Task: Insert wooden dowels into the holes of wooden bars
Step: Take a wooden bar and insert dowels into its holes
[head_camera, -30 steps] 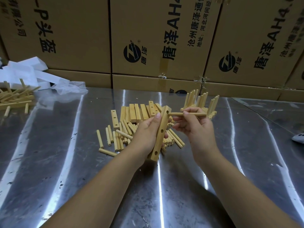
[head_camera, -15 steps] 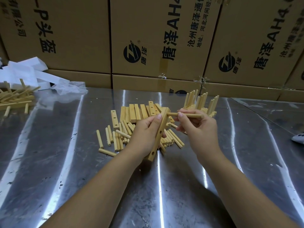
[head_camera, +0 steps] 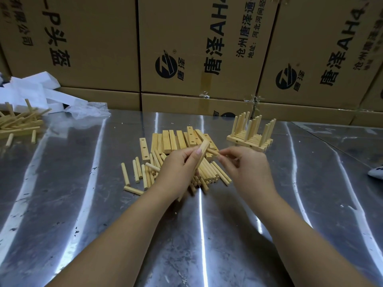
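My left hand grips a pale wooden bar, held slanted above the metal table with its top end pointing up and right. My right hand pinches a short wooden dowel whose left end meets the bar near its top. Most of that dowel is hidden by my fingers. Under my hands lie several loose dowels and several plain bars, some with holes showing.
A group of bars with dowels standing upright sits at the back right. More dowels and white foam pieces lie at the far left. Printed cardboard boxes wall off the back of the steel table.
My right hand has pushed the dowel leftward to the bar, so less of the dowel shows. Both hands moved slightly forward and the bar tilted lower.
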